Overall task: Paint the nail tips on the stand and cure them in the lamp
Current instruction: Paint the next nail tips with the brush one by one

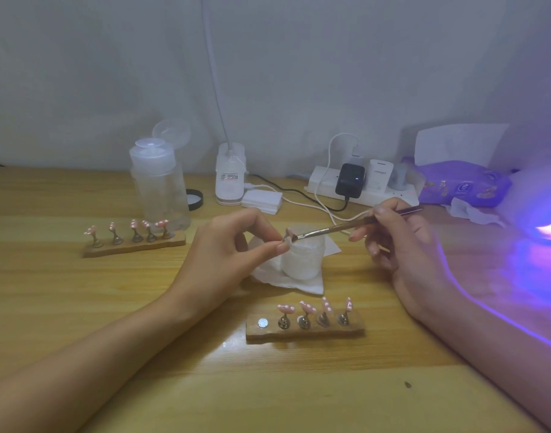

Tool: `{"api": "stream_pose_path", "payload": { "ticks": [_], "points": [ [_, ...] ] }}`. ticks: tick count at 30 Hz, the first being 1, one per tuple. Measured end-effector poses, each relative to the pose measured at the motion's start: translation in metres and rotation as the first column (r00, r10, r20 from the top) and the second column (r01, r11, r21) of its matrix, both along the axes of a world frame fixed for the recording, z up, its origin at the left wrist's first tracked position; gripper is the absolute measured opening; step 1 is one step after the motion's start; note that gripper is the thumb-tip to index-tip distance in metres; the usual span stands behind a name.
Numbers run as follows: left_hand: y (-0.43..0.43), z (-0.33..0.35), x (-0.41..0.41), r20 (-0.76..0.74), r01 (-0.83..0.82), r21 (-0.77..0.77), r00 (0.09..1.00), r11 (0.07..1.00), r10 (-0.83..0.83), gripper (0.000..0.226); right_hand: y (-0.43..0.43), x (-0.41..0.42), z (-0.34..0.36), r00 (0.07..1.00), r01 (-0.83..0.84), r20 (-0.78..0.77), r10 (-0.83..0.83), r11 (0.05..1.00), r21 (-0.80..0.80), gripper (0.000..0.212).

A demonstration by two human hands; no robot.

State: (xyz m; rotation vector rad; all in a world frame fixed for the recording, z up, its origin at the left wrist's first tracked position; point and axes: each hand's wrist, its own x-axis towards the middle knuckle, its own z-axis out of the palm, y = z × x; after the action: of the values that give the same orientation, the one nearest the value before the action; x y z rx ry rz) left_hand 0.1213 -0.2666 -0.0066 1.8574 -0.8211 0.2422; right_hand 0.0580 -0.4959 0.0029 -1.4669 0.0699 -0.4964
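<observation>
Wooden table, seen from the person's own head height.

Left hand: thumb and forefinger pinched together on one small nail tip, other fingers curled loosely. The tip is held in the air just above a frosted jar.

Right hand: fingers closed round a thin brush, held like a pen. The brush's bristle end touches the pinched nail tip.

Frosted jar: standing on a white tissue, between the two hands.

Near stand: wooden block, in front of the jar. Four metal holders carry pink tips with white dots; the leftmost spot shows only a bare silver disc.

Far stand: wooden block to the left, five holders, all with pink dotted tips.

Curing lamp: at the right edge, glowing violet, its light spilling across the table and along the right forearm.

Back row, left to right: clear pump bottle with its lid flipped up, black round cap, white desk lamp base, stack of white pads, power strip with several plugs, purple tissue pack.
</observation>
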Motion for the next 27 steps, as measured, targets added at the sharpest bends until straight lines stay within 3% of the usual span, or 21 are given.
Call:
{"api": "stream_pose_path", "payload": {
  "ticks": [4, 9, 22, 27],
  "points": [
    [-0.0005, 0.0003, -0.0005, 0.0, 0.008, -0.002, 1.0, 1.0, -0.008, 0.011, -0.0001, 0.0002, 0.0013, 0.999, 0.0, 0.042, -0.003, 0.999, 0.054, 0.036],
    [0.0001, -0.0004, -0.0001, -0.001, 0.003, -0.005, 1.0, 1.0, -0.003, 0.011, -0.0011, 0.0006, -0.0009, 1.0, 0.009, 0.003, -0.009, 1.0, 0.001, 0.026],
    [0.0006, -0.0018, 0.0027, 0.023, 0.015, 0.0, 1.0, 1.0, -0.015, 0.01, -0.001, -0.0005, 0.0, 0.998, -0.021, 0.053, 0.02, 0.999, 0.03, 0.032],
    [0.0011, -0.0019, 0.0027, 0.041, 0.025, -0.01, 0.999, 1.0, -0.025, 0.012, -0.0015, 0.0011, -0.0011, 1.0, 0.015, 0.004, -0.015, 1.0, 0.021, 0.029]
  ]
}}
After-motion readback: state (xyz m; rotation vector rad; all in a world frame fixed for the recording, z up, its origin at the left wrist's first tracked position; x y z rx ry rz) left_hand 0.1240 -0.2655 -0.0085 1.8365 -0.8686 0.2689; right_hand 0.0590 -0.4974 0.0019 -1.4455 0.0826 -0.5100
